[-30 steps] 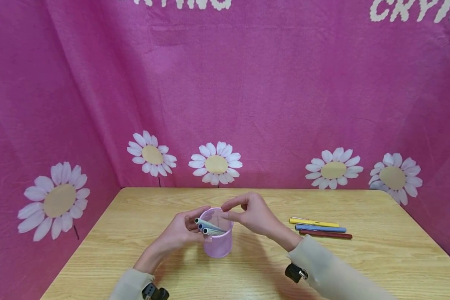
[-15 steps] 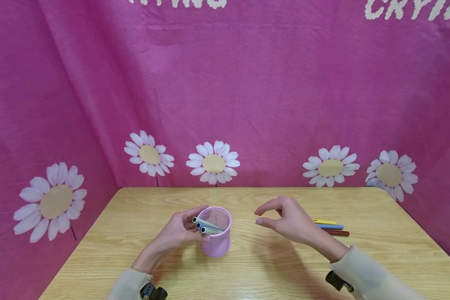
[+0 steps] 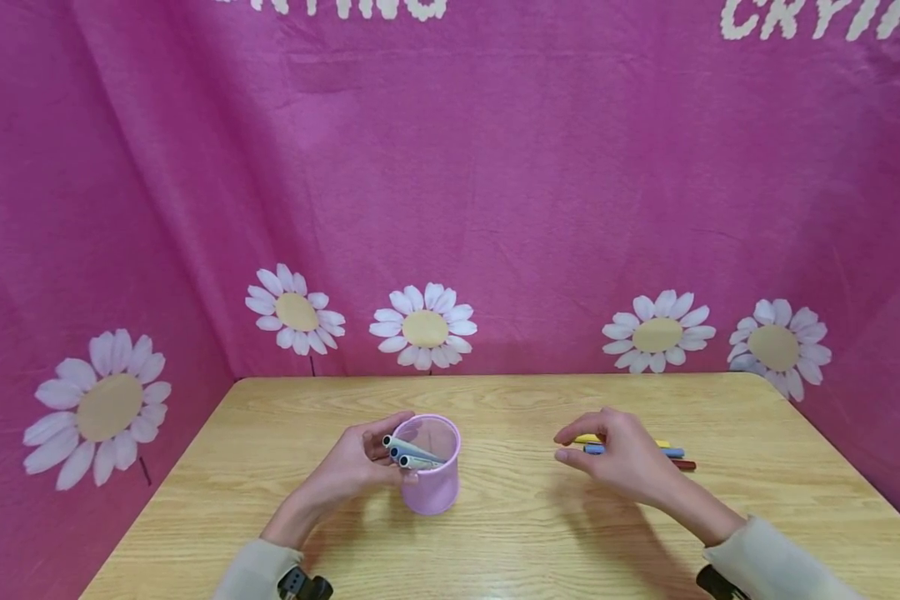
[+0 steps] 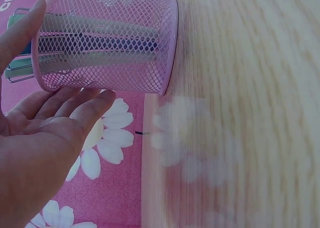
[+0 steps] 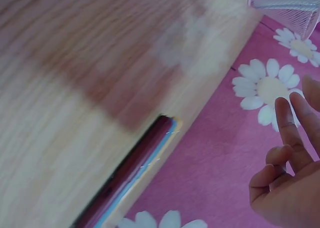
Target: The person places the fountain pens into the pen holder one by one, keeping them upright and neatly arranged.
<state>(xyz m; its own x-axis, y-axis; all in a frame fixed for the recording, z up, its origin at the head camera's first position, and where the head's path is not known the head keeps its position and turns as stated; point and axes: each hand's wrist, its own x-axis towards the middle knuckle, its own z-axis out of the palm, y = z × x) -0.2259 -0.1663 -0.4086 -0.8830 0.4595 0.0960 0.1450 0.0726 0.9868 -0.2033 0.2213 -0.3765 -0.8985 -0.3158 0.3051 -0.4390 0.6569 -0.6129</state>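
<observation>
A pink mesh pen cup (image 3: 432,492) stands upright on the table, with three pens leaning in it; one pale green-capped pen (image 4: 30,66) pokes out past the rim. My left hand (image 3: 354,460) holds the cup from the left, thumb at the rim and fingers along the mesh side. To the right, my right hand (image 3: 626,458) hovers with nothing in it, thumb and fingers apart. It partly covers a yellow pen (image 3: 663,443), a blue pen (image 3: 674,452) and a dark red pen (image 5: 130,175), which lie side by side on the table.
The wooden table (image 3: 495,550) runs back to a magenta cloth (image 3: 495,208) with printed daisies, which also hangs along the left and right sides. Small black devices sit at both wrists, on beige sleeves (image 3: 776,558).
My right hand has left the cup's rim and moved right, to over the three pens on the table. My left hand has stayed on the cup.
</observation>
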